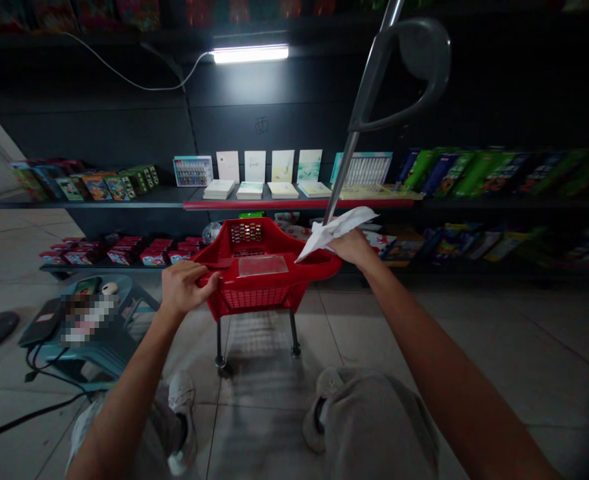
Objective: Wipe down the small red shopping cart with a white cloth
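Observation:
A small red shopping cart [269, 297] stands in front of me, with a clear-covered panel on its handle. My left hand [185, 285] is closed on the left end of the cart's handle, thumb toward me. My right hand [352, 245] grips a white wipe [335, 232] at the handle's right end, and the wipe hides most of its fingers. A metal pole [342, 175] rises at a tilt from beside the wipe, carrying a dark loop-shaped piece [364, 100]. Whether the right hand touches the pole, I cannot tell.
Behind the cart, a dark shelf [149, 197] holds books [274, 190] and several boxed and bagged goods. A lit tube lamp [251, 54] hangs above. At left, a blue-green stool [119, 313] bears a phone and a dark device with cables [34, 370] trailing over the tiles.

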